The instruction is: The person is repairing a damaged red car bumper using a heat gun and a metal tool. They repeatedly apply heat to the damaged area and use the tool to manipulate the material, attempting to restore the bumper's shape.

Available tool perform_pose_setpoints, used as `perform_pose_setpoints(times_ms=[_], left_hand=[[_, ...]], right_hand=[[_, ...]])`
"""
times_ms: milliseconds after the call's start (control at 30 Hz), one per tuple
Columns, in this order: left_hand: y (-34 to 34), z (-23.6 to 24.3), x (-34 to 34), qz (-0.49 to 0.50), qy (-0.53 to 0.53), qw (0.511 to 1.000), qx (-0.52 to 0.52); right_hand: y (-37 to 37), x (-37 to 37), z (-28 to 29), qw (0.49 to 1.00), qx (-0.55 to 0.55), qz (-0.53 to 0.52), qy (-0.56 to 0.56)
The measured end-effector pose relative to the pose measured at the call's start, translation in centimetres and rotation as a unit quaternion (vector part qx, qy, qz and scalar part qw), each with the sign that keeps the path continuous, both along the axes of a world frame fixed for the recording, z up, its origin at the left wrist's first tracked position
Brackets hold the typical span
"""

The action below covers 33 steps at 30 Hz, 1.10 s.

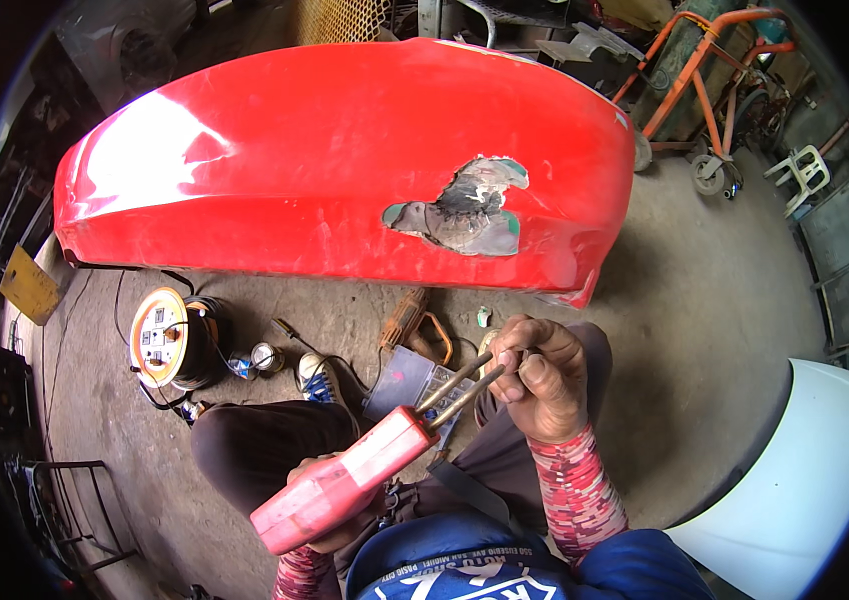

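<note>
My left hand (339, 538) is wrapped round the body of a red hot stapler (350, 482), tilted with its two metal prongs (462, 396) up and to the right. At the prong tips, my right hand (545, 382) pinches with thumb and fingers; whatever lies between them is too small to make out. Beyond both hands rests a red car bumper (325, 150). A torn, sanded patch (470, 215) with a dark crack shows on its right half. Under the prongs, a clear plastic case (400, 378) with small parts lies open between my legs.
An orange corded power tool (407, 318) lies below the bumper. Left of my shoe (317, 380) stand a can (266, 358) and a cord reel (158, 335). A white panel (780, 490) is at the right, an orange trolley (695, 75) at the back right.
</note>
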<state>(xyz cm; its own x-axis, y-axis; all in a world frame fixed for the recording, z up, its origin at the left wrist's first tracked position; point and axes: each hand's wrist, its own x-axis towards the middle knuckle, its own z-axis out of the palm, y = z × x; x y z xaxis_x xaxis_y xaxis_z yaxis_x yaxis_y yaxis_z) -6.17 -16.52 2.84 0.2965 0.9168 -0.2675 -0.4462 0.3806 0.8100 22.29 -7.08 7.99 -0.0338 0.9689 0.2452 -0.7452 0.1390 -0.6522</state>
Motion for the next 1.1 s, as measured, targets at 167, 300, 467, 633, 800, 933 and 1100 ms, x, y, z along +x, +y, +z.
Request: perform_pose_setpoints(times_ms=[167, 300, 467, 633, 800, 933, 1100], left_hand=[[0.0, -0.6, -0.5, -0.042, 0.121, 0.989, 0.077], [-0.5, -0.1, -0.1, 0.005, 0.158, 0.983, 0.091], [-0.1, 0.2, 0.1, 0.017, 0.003, 1.000, 0.004], [0.3, 0.9, -0.3, -0.038, 0.272, 0.942, 0.196], [0.5, 1.6, 0.4, -0.004, 0.179, 0.974, 0.137], [0.5, 1.7, 0.5, 0.013, 0.159, 0.979, 0.129], [0.4, 1.4, 0.3, 0.012, 0.203, 0.969, 0.143]], right_hand=[[0.1, 0.0, 0.0, 0.998, -0.002, -0.009, -0.056], [0.0, 0.1, 0.0, 0.996, 0.000, -0.008, -0.089], [-0.2, 0.2, -0.1, 0.997, -0.002, -0.009, -0.083], [-0.3, 0.4, -0.4, 1.000, -0.016, 0.000, -0.014], [-0.3, 0.5, -0.8, 0.999, -0.007, -0.009, -0.039], [-0.2, 0.6, -0.9, 0.999, -0.007, -0.003, -0.044], [-0.3, 0.5, -0.9, 0.999, -0.013, -0.010, -0.046]])
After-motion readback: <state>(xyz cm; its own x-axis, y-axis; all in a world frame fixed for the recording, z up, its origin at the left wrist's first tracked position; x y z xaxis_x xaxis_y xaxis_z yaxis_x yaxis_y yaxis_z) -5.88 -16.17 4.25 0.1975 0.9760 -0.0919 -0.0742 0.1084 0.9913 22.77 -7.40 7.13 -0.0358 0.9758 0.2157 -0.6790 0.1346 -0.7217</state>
